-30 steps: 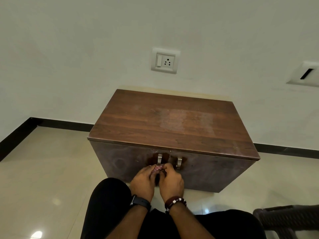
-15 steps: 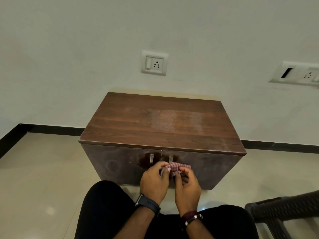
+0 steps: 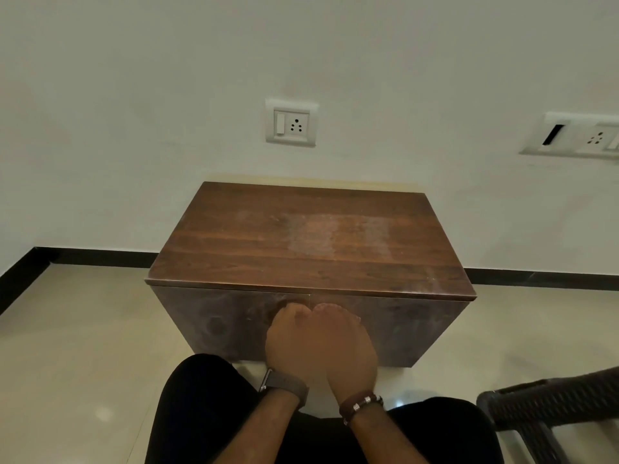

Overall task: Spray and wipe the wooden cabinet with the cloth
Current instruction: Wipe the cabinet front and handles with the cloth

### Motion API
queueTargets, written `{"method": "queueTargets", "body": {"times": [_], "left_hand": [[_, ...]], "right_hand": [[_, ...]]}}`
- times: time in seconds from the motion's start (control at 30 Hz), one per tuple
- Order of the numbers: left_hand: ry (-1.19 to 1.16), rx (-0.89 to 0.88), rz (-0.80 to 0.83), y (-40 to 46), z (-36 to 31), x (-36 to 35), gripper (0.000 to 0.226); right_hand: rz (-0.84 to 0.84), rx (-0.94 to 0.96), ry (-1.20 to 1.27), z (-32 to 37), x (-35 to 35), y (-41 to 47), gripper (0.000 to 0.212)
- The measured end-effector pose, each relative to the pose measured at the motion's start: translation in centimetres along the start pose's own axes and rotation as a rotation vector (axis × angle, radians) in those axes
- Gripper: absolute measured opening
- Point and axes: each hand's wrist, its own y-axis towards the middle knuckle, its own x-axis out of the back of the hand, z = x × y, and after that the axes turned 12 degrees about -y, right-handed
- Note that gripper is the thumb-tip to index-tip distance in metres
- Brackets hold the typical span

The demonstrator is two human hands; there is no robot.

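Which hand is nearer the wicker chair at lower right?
Right. The right hand is on the wicker chair's side, at the cabinet front; the left hand is pressed against it on the far side.

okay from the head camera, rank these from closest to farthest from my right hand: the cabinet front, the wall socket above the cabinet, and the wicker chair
From the right hand:
1. Cabinet front: right at the hand, at the door seam in the middle.
2. Wicker chair: on the floor, low at the right edge.
3. Wall socket: up on the wall behind the cabinet, slightly left.
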Motion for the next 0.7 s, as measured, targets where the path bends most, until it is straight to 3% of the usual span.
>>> {"method": "queueTargets", "body": {"times": [0.1,0.17,0.3,0.37,0.47,0.7], "left_hand": [[-0.001,0.054,0.037,0.0,-0.2,-0.3,0.01],[-0.015,0.056,0.067,0.0,-0.3,-0.7,0.011],[-0.01,0.038,0.119,-0.2,-0.4,-1.2,0.017],[-0.032,0.019,0.138,-0.3,-0.2,-1.2,0.017],[-0.059,-0.004,0.135,-0.7,0.2,-1.4,0.019],[-0.138,0.001,0.125,-1.0,2.0,-2.6,0.024]], "right_hand": [[0.027,0.09,-0.072,-0.7,0.0,0.2,0.037],[0.079,0.024,0.117,-1.2,-0.1,0.0,0.031],[0.232,-0.578,0.909,-1.2,-0.1,0.4,0.012],[0.233,-0.668,1.106,-1.4,-0.2,0.6,0.01],[0.265,-0.604,1.086,-1.2,-0.4,0.5,0.015],[0.302,-0.252,0.619,-2.6,-0.3,1.4,0.022]]}}
